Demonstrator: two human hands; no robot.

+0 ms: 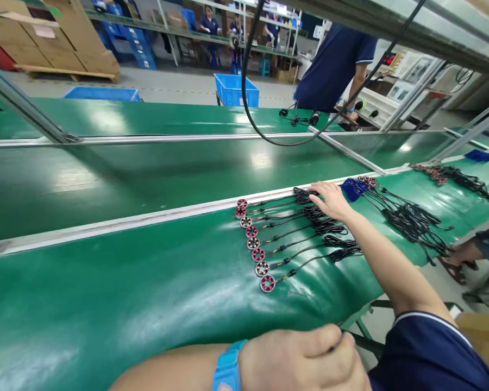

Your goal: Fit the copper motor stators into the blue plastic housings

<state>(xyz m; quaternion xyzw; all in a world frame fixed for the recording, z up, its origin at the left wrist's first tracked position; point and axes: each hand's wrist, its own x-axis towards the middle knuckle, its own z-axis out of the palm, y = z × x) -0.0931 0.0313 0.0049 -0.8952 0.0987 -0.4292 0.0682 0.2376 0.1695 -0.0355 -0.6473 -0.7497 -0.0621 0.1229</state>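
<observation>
Coil rings (253,243) with red or pale windings lie in a slanting column on the green mat. Their black cables (305,262) run right, each ending in a bundle. At the far end of these bundles, my right hand (330,201) lies with fingers spread, beside or touching the farthest bundle (302,195). My left hand (303,361), with a blue wristband (228,369), is closed at the bottom, near the mat's front edge. A small dark piece shows between its thumb and fingers; what it is cannot be made out.
More rings, blue cloths (354,188) and cable bundles (411,221) lie to the right. A metal rail and a hanging black cable (246,81) cross the view. Beyond stand a second green surface (167,117), a blue crate (237,91) and a person in navy (334,65).
</observation>
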